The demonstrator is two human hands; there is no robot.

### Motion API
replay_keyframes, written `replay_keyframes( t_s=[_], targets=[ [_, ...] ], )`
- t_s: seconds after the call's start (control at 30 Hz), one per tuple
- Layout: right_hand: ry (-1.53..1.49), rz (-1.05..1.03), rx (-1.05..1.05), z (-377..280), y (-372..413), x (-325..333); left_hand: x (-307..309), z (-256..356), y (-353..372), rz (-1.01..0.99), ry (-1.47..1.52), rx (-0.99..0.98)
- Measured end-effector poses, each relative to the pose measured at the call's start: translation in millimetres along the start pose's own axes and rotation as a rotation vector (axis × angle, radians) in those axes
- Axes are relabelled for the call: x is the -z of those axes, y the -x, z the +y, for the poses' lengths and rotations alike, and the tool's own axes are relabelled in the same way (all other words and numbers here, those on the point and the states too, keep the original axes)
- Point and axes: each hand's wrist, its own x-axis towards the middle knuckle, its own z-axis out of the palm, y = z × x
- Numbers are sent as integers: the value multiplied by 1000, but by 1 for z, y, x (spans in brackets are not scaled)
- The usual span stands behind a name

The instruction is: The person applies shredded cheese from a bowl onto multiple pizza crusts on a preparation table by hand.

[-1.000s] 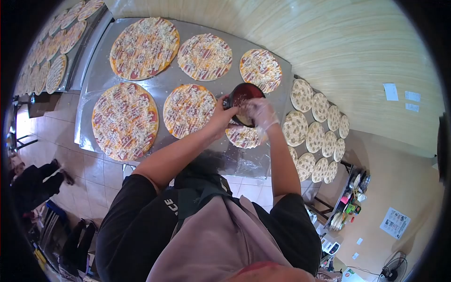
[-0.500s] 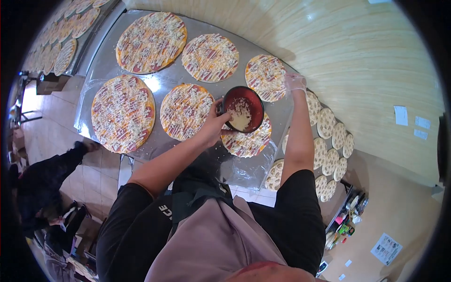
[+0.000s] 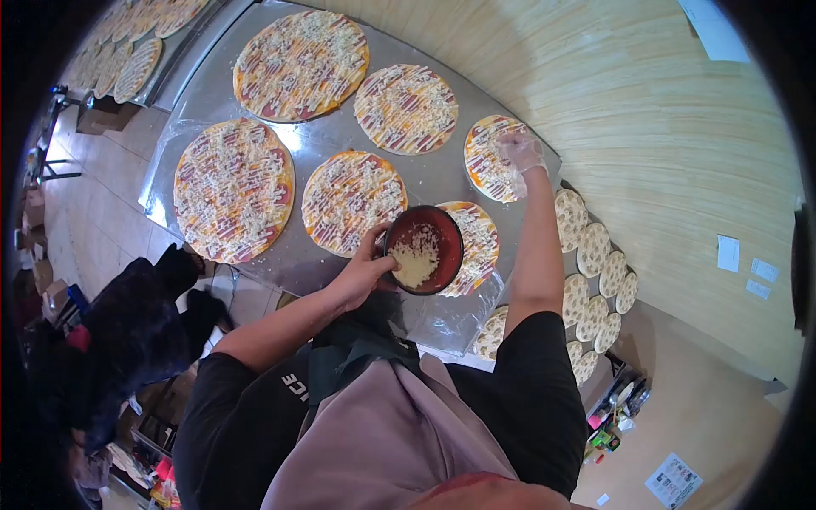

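Note:
My left hand [image 3: 367,270] holds a dark-rimmed bowl [image 3: 446,246], red inside, by its left side. Shredded cheese [image 3: 416,257] lies in the bowl, which hangs over the left part of a topped pizza [image 3: 476,246]. In a clear plastic glove, my right hand [image 3: 522,153] is over the right side of the far-right pizza [image 3: 486,161]. Its fingers point down and left; whether they pinch any cheese is too blurred to tell. Other pizzas with cheese and sauce stripes, among them a middle one [image 3: 354,204] and a large one [image 3: 234,191], lie on the metal table [image 3: 327,136].
Several plain round bases [image 3: 592,251] lie beyond the table's right end. More pizzas [image 3: 136,72] are on another surface at the upper left. A person in dark clothes [image 3: 127,323] is at the left. A pale wall [image 3: 646,153] rises behind the table.
The bowl in my left hand has come nearer to me. My right hand has shifted further over the far-right pizza. The person at the left has moved closer to the table.

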Motion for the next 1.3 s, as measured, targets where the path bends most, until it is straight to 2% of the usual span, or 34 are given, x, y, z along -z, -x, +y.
replay_keyframes(
  t_s=[0.17,0.23,0.37,0.5,0.57,0.7,0.73,0.87,0.93,1.07,1.17,1.23,1.3],
  targets=[
    [12,-37,75,-13,21,-11,1,-4,7,-7,52,48],
    [157,-19,139,-25,21,-14,1,-5,7,-10,65,52],
    [222,-76,87,-49,13,-11,-2,4,10,-5,62,21],
    [266,46,167,-66,-3,-3,7,1,6,-2,66,8],
    [301,49,27,-63,-27,0,8,3,7,13,67,0],
    [487,42,102,-30,-68,2,16,-1,6,31,55,-13],
    [605,60,32,-32,-71,6,17,-2,7,35,58,-11],
    [526,148,59,-19,-65,27,13,3,11,50,60,2],
    [722,140,1,-9,-59,36,11,2,12,56,45,10],
    [726,205,-29,19,-30,48,10,1,11,38,28,1],
    [765,153,-147,51,-10,43,6,3,12,21,33,0],
    [689,119,-57,58,15,38,3,4,12,0,36,5],
    [791,105,-78,57,38,30,2,3,11,-11,73,-13]
  ],
)
